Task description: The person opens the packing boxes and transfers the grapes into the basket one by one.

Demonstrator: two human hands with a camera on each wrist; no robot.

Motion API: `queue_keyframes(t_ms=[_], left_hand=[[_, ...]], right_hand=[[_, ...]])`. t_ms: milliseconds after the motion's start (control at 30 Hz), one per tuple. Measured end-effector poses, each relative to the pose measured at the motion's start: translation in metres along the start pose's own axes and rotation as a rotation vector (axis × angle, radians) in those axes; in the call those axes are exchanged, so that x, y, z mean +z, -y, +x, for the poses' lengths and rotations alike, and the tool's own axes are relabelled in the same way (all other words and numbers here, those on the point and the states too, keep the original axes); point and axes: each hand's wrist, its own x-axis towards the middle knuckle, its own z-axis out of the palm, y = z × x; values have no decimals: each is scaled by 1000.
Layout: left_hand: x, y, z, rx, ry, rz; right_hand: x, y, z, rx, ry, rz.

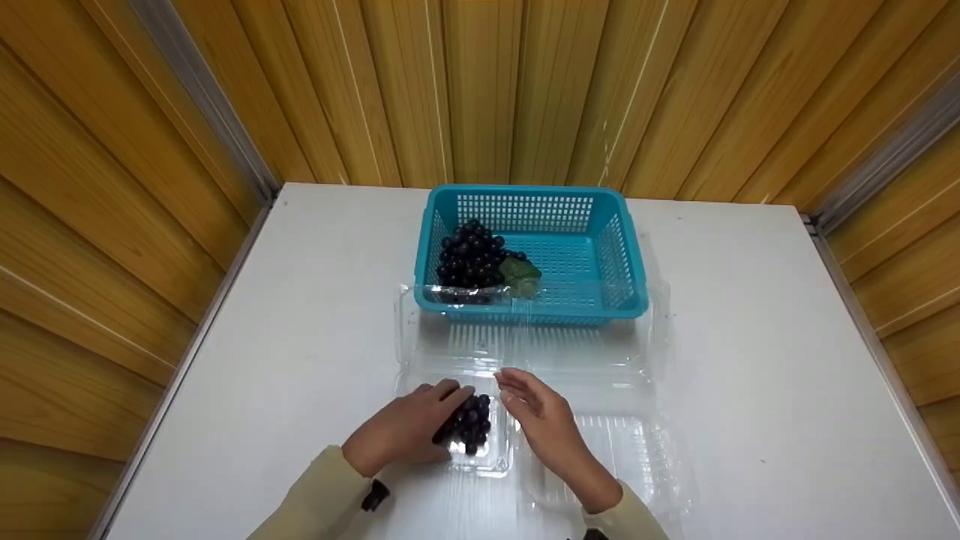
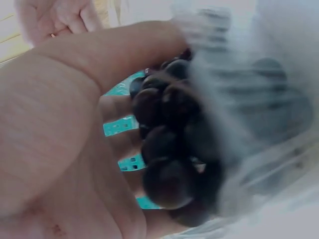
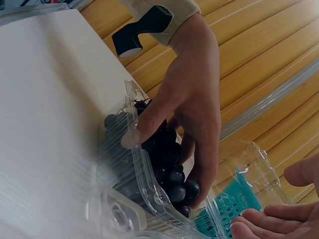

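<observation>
In the head view, my left hand curls around the left side of a bunch of dark grapes in a clear plastic box. The right wrist view shows that hand's thumb at the box rim and its fingers around the grapes. Seen up close in the left wrist view, the grapes lie against the left palm, partly behind blurred clear plastic. My right hand hovers just right of the box, palm turned toward the grapes, fingers loosely bent and holding nothing.
A second clear box lies to the right, partly under my right forearm. Raised clear lids stand behind the boxes, overlapping the front of a turquoise basket. More dark grapes and a green piece lie inside it.
</observation>
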Motion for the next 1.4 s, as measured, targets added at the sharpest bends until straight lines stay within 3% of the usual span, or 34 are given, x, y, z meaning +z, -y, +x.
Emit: queue_keyframes(t_ms=[433,833,1067,1400], left_hand=[[16,4,5,8,-104,-9],[16,3,7,50,-195,17],[11,1,7,82,-273,76],[-3,-5,4,69,-242,62]], right_hand=[[1,-1,0,-14,-11,-15],[2,-2,0,-14,-22,-3],[0,-2,0,-6,-10,1],[0,-3,1,2,-23,14]])
